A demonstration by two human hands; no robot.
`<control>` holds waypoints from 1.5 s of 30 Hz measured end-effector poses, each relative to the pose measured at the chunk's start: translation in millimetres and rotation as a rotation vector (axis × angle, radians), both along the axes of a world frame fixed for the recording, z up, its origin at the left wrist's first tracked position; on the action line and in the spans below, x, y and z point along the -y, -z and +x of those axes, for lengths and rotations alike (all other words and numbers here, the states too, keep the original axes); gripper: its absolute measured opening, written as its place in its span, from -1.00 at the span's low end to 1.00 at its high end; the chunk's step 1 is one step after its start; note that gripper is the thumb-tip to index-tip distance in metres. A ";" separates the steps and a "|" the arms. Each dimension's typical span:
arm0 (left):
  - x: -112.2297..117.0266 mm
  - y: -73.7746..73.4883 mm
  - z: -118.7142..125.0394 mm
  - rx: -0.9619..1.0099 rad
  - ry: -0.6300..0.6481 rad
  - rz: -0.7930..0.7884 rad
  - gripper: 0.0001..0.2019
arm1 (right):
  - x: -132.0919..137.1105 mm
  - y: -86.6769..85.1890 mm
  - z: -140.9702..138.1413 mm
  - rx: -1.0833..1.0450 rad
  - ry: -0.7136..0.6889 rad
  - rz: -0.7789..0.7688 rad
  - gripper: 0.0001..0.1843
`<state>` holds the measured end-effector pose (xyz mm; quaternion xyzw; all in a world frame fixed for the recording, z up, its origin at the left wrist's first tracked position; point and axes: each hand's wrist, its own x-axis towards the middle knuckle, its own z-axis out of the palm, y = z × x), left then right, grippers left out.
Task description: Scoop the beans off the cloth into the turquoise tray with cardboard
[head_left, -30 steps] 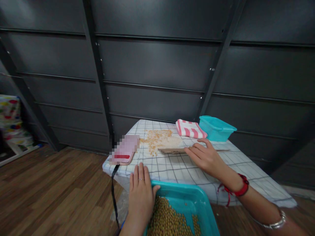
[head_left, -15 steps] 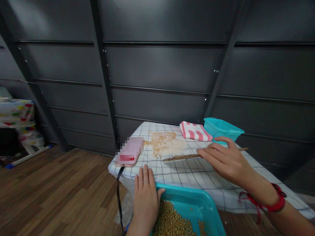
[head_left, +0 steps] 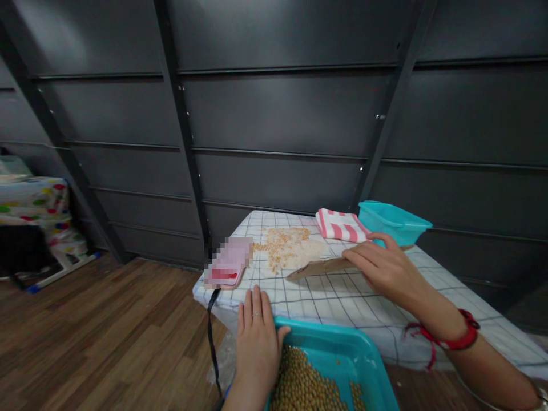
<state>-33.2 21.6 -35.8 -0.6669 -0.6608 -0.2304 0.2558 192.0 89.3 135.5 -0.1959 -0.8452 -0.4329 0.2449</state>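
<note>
My right hand [head_left: 385, 271] grips a flat piece of brown cardboard [head_left: 317, 268] by its upper edge. It holds the cardboard tilted over the checked cloth, just in front of scattered yellow grains [head_left: 280, 245] and a pale, fine-grained pile [head_left: 309, 251]. My left hand [head_left: 258, 337] lies with fingers stretched flat at the left corner of a turquoise tray [head_left: 363, 342]; its thumb rests at the rim. Many greenish-brown beans [head_left: 302, 379] fill the tray's left part. The tray's lower end is cut off by the frame.
A checked cloth [head_left: 329, 299] covers the table. On it are a pink phone-like object [head_left: 229, 262], partly pixelated, with a black strap [head_left: 210, 337], a pink-striped towel [head_left: 342, 225] and a second turquoise basin [head_left: 394, 222]. A dark panelled wall [head_left: 278, 114] stands behind.
The cardboard has turned from nearly edge-on to showing more of its broad face. My right hand has tipped with it. My left hand keeps its place at the tray's corner.
</note>
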 end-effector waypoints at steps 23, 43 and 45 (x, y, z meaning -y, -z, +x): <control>-5.4 -2.0 17.4 -0.105 0.006 0.128 -0.43 | -93.4 26.0 -19.2 -0.167 -0.008 0.049 -0.70; -5.0 -6.1 18.0 -0.163 -0.012 0.171 -0.43 | -71.2 21.2 -10.0 -0.206 -0.229 0.014 -0.67; -5.2 -5.9 18.8 -0.165 -0.008 0.176 -0.43 | -68.2 21.4 -12.9 -0.194 -0.264 0.021 -0.68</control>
